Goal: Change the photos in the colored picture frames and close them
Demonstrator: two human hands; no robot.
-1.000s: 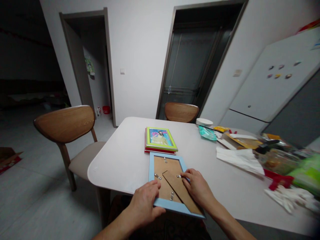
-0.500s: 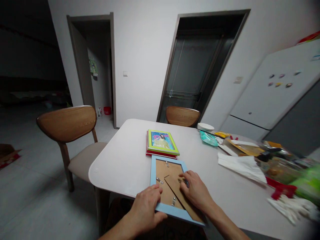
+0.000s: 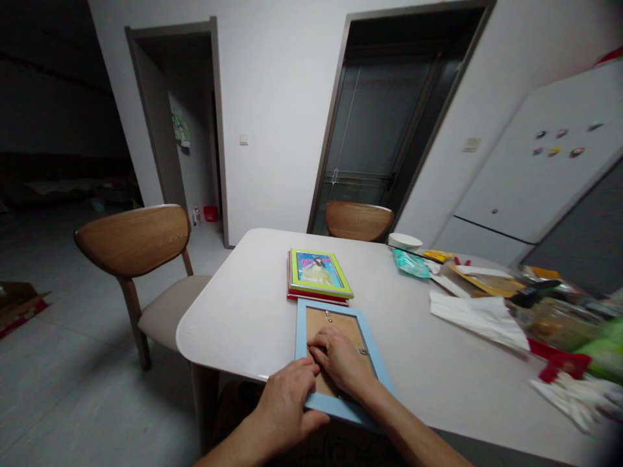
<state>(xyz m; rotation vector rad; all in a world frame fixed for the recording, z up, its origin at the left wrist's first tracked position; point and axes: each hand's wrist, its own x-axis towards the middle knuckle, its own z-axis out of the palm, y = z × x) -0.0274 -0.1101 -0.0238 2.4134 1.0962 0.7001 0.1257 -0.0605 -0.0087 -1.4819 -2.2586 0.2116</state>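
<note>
A light blue picture frame (image 3: 370, 340) lies face down at the near edge of the white table (image 3: 243, 305), its brown backing board up. My left hand (image 3: 286, 402) grips the frame's near left corner, fingers curled over the edge. My right hand (image 3: 343, 360) lies on the backing board, fingertips pressed at a small metal clip on the left side. Just beyond the frame sits a stack of frames (image 3: 318, 275), a green one with a picture on top and a red one beneath.
Two wooden chairs stand at the table, one on the left (image 3: 134, 243), one at the far end (image 3: 357, 220). White paper (image 3: 479, 314), a teal packet (image 3: 411, 263), a white bowl (image 3: 405, 241) and assorted clutter (image 3: 559, 318) fill the table's right side. A fridge (image 3: 530, 175) stands at the right.
My right hand slid left across the backing board, from the right-side clip to the left-side clip, now covering the stand. My left hand kept its hold on the corner.
</note>
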